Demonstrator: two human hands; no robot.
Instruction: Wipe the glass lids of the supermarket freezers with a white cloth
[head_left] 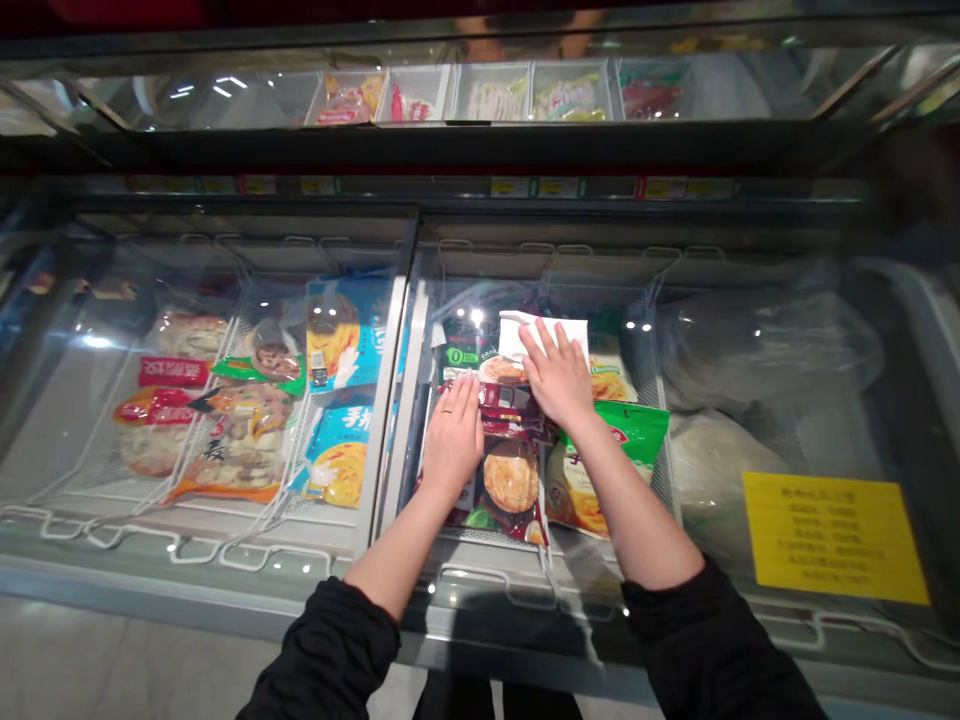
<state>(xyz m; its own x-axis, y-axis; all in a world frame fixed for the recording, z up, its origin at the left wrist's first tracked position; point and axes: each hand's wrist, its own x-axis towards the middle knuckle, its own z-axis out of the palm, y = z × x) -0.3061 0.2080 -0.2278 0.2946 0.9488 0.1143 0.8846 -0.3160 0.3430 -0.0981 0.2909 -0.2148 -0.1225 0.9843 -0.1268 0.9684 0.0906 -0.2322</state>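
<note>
My left hand (pixel 452 432) lies flat, fingers together and stretched, on the glass lid (pixel 480 280) of a chest freezer, over dark red packets of flatbread (pixel 510 480). My right hand (pixel 556 374) presses a white cloth (pixel 547 335) against the same lid, fingers spread flat on it. Below the glass lie green packets (pixel 626 430) to the right of the red ones. A ring shows on my left hand. Both sleeves are black.
The left freezer section holds blue packets (pixel 346 340), red packets (pixel 174 372) and orange-edged bags (pixel 232 440) in wire baskets. A yellow notice (pixel 832 535) is stuck on the right-hand lid. A metal frame bar (pixel 390 390) divides the lids. Price tags line the far rail (pixel 525 186).
</note>
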